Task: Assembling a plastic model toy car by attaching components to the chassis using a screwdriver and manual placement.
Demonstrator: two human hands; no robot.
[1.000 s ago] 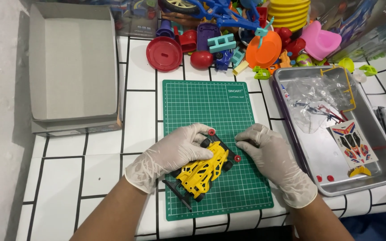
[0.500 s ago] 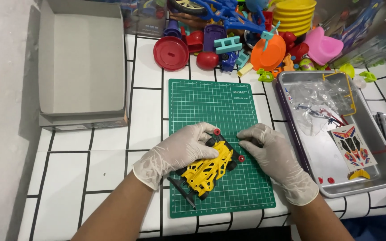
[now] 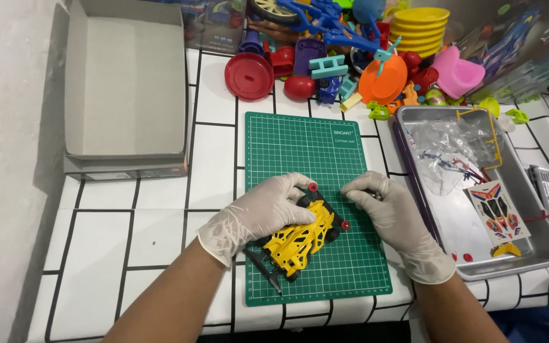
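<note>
The left hand [image 3: 258,216] lies curled over the yellow toy car [image 3: 300,239], pinning it flat on the green cutting mat [image 3: 312,152] near the counter's front edge. The right hand [image 3: 392,219] rests just beside the car's front, fingers bent down around a small dark part [image 3: 371,194]; whether it truly grips that piece I cannot tell. Holding the car steady with even pressure seems wise, keeping clear of its small red rollers [image 3: 313,187]. A metal tray [image 3: 544,263] with a sticker sheet [image 3: 497,213] sits to the right.

Lighting: bright, even, overhead; soft shadows. Glare: mild on metal tray [image 3: 544,257]. Focus: sharp centre, slight softness and bending at edges.
</note>
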